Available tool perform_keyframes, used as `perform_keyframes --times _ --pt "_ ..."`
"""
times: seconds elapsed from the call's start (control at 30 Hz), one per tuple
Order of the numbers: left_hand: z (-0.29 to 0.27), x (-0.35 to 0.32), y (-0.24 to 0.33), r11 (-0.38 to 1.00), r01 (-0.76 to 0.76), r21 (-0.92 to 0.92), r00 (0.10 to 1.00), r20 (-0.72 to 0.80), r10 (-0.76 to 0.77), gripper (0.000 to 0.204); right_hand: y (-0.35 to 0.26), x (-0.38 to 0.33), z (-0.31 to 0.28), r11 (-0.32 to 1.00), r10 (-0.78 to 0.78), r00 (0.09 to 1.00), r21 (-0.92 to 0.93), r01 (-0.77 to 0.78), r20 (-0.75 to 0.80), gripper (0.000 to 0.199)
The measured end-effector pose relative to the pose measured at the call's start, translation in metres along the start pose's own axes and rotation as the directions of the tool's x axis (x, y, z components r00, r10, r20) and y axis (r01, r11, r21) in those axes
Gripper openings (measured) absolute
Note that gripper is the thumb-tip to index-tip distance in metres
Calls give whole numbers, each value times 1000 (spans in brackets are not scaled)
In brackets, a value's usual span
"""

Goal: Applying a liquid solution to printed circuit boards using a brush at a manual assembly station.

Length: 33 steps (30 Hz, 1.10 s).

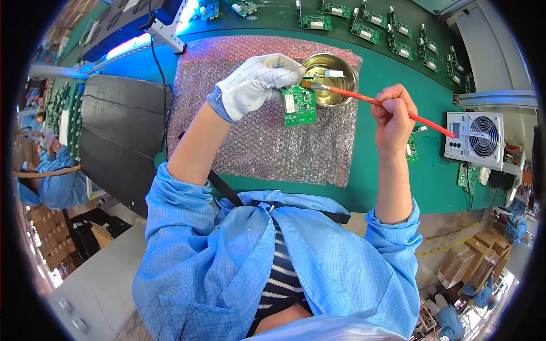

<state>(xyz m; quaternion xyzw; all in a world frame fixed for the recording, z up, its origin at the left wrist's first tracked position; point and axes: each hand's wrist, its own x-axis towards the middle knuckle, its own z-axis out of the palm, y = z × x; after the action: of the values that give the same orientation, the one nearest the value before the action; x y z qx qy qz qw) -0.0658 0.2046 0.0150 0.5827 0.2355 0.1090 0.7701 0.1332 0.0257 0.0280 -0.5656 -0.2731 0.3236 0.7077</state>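
Circuit board (pixel 307 113): green and nearly rectangular, with small dark and pale parts on the face toward me; it is in my left hand (pixel 256 79), above the bubble wrap (pixel 256 150) and just beside the bowl, at its lower left.
White label (pixel 290 103): stuck on the left part of the board's face; its print is too small for me to read.
White block (pixel 334 74): at the end of a narrow strip which crosses over the bowl's opening; whether it belongs to my board, I cannot tell.
Metal bowl (pixel 350 71): round, shiny, standing at the upper right of the bubble wrap; inside is a clear yellowish liquid (pixel 326 99).
Left fingers: in a white glove, closed together, pinching the board by its upper left edge.
Right hand (pixel 393 113): bare, the fingers folded closely around the handle of the brush (pixel 364 98).
Brush: orange-red and long; its brown bristles are at the upper edge of the board, near my glove. If they touch, I cannot tell.
Fan unit (pixel 483 136): white, with a round black grille, on the right of the green table (pixel 369 182); its small display is not readable to me.
Other boards (pixel 364 33): green, with white labels, in rows at the far side.
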Motion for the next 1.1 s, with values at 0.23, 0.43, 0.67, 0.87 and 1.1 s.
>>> perform_keyframes --times 0.23,0.43,0.67,0.87,1.1 --pt "3 0 2 1000 -10 -25 1000 -20 9 39 0 -4 -2 995 -14 998 -104 7 -65 7" --pt "5 0 -2 987 -27 -158 999 -45 20 37 -2 -10 -7 996 -69 997 -63 66 -46 6" --pt "3 0 -6 976 -118 -184 990 -100 100 36 -1 -18 -6 975 -151 988 -159 154 34 6" --pt "4 2 -13 941 -204 -269 972 -172 161 32 0 -29 -2 939 -258 966 -228 258 31 5" --pt "4 0 -14 924 -231 -305 965 -194 178 30 -1 -33 -6 903 -339 937 -254 348 78 6"
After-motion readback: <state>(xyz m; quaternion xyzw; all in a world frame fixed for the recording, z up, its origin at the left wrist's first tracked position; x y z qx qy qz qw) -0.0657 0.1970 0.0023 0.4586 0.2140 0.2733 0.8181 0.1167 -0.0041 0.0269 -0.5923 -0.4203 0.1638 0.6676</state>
